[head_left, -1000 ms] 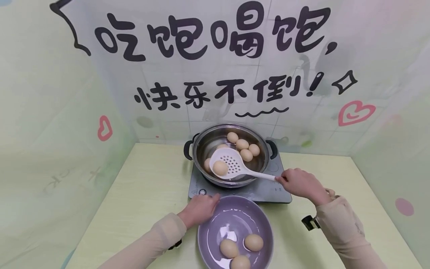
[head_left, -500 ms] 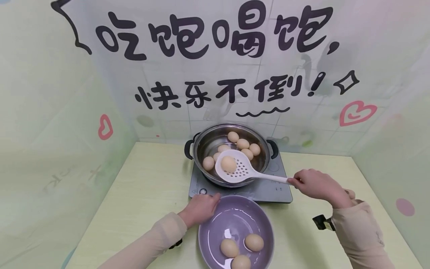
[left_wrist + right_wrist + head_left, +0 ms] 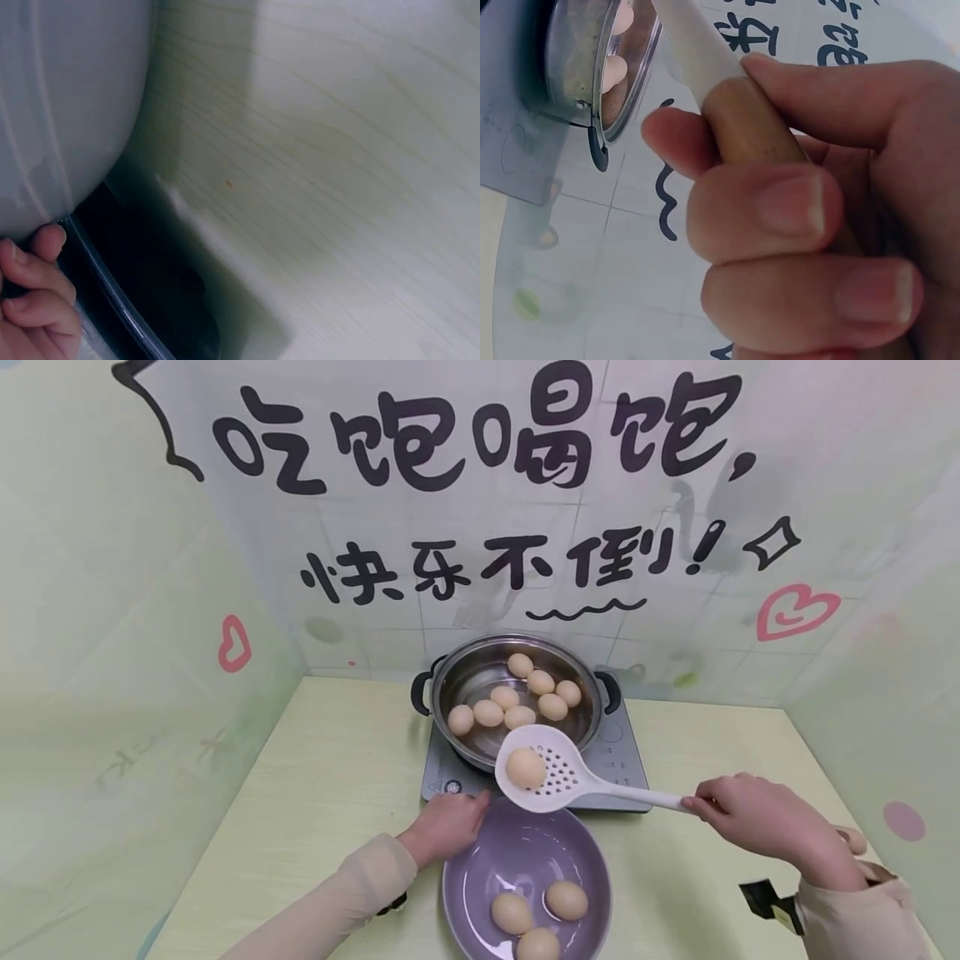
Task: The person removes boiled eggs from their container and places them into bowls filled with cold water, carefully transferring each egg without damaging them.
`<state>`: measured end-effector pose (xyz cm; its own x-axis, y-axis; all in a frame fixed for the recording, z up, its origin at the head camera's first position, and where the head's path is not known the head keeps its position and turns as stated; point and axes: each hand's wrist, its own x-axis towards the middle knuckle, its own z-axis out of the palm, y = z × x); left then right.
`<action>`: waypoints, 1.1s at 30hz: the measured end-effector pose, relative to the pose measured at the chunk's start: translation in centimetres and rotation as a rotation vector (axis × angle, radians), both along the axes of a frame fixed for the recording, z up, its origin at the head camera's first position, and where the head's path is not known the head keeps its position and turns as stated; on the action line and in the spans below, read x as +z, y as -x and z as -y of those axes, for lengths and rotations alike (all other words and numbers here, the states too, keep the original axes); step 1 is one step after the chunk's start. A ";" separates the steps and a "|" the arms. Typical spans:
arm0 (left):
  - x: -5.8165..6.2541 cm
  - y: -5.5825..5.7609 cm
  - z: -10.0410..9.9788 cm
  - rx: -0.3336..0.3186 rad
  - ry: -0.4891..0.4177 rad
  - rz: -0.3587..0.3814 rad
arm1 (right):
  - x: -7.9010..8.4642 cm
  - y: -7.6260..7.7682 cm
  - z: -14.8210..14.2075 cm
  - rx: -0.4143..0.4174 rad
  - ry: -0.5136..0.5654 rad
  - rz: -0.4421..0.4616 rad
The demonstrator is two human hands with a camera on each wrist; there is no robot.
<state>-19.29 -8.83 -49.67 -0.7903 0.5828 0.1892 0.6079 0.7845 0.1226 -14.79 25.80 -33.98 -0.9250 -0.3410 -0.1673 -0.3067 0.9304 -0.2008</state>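
My right hand point(image 3: 757, 814) grips the wooden handle point(image 3: 746, 120) of a white slotted spoon point(image 3: 566, 772), its fingers wrapped round it in the right wrist view. One brown egg point(image 3: 526, 768) lies in the spoon's perforated head, which overlaps the pot's near rim and the bowl's far edge in the head view. With my left hand point(image 3: 446, 827) I hold the far left rim of a purple bowl point(image 3: 491, 852); curled fingertips show at its edge in the left wrist view. Three eggs point(image 3: 512, 913) sit in the bowl. Several more eggs point(image 3: 552, 707) rest in the steel pot point(image 3: 465, 672).
The pot stands on a grey induction cooktop point(image 3: 615, 777) at the back of the pale table point(image 3: 315, 777). Its black side handles point(image 3: 422, 693) stick out left and right. A printed sheet point(image 3: 375, 510) with black lettering hangs behind, and similar sheets close off both sides.
My right hand has drawn the slotted spoon with its egg toward me and to the right, from over the pot to near the bowl. My left hand stays on the bowl.
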 end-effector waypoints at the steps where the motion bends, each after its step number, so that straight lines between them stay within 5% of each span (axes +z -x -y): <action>1: 0.0 0.0 0.0 0.002 0.002 0.000 | -0.1 -0.3 -0.2 -0.002 -0.009 -0.005; 16: -0.1 0.1 -0.1 -0.002 -0.010 0.011 | -2.8 -4.4 -1.3 -0.025 0.026 -0.037; 33: -0.2 0.1 -0.1 0.000 -0.007 -0.027 | -4.9 -5.0 -1.1 0.009 -0.015 -0.119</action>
